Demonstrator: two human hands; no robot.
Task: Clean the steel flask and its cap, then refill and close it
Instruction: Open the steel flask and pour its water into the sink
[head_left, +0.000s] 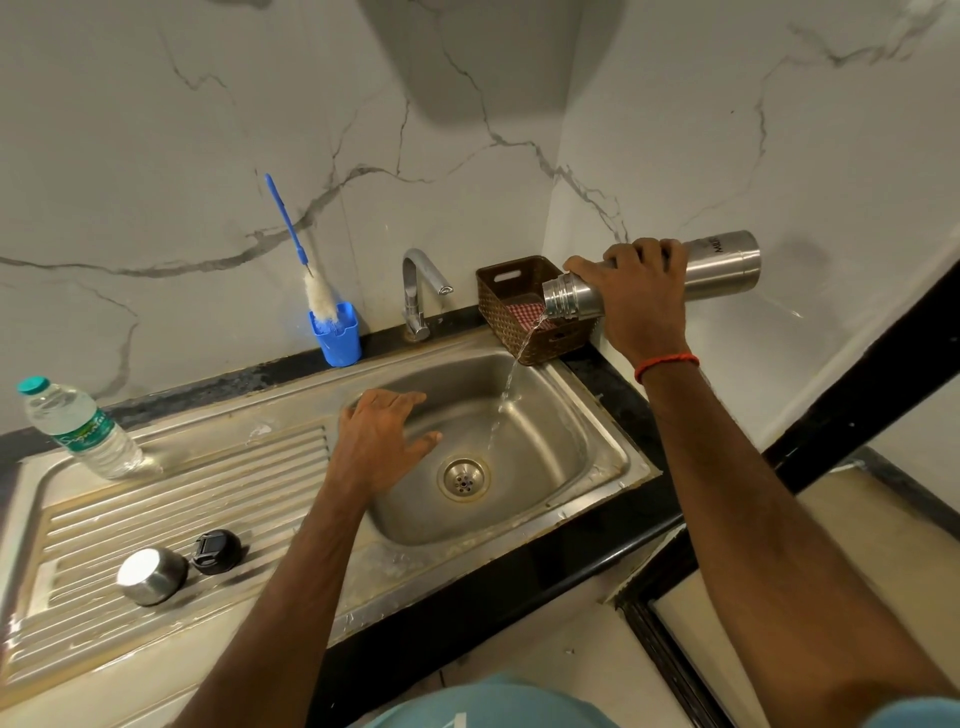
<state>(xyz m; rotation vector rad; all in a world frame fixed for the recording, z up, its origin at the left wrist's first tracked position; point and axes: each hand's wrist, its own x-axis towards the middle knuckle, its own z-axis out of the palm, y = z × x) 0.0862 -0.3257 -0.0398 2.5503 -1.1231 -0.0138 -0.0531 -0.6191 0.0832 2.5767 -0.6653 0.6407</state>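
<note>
My right hand (641, 296) grips the steel flask (722, 267) around its neck, tipped almost level with its open mouth to the left. A thin stream of water runs from the mouth into the steel sink basin (545, 441). My left hand (384, 441) rests open on the basin's left rim, holding nothing. On the ribbed drainboard at the lower left lie the steel cup cap (150, 576) and the black stopper (217, 552), side by side.
A plastic water bottle (78, 428) stands at the drainboard's back left. A blue cup (336, 335) holding a blue-handled bottle brush (291, 228) sits by the tap (418, 291). A brown basket (524, 306) with a checked cloth stands behind the basin.
</note>
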